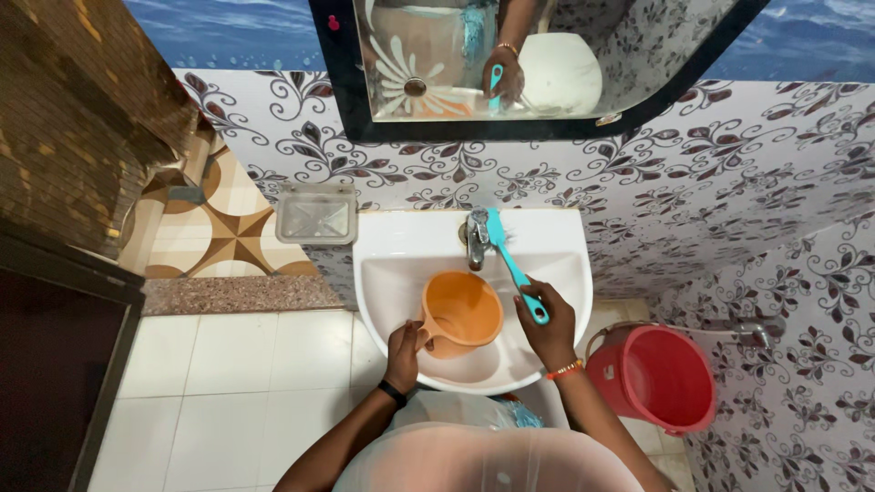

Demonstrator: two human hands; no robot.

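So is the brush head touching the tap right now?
Cannot tell. In the head view the teal brush head overlaps the tap from above, so contact or a gap behind it isn't plain.

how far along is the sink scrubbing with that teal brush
Done: nothing shows as finished; no foam or water visible in the white sink. In hand: right hand holds the teal brush, bristles at the tap; left hand grips the orange mug. Left: apparently the basin itself.

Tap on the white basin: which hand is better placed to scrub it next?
Probably the right hand: it grips the turquoise plastic brush, whose head already sits by the metal tap. The left hand is busy holding the orange plastic mug by its handle.
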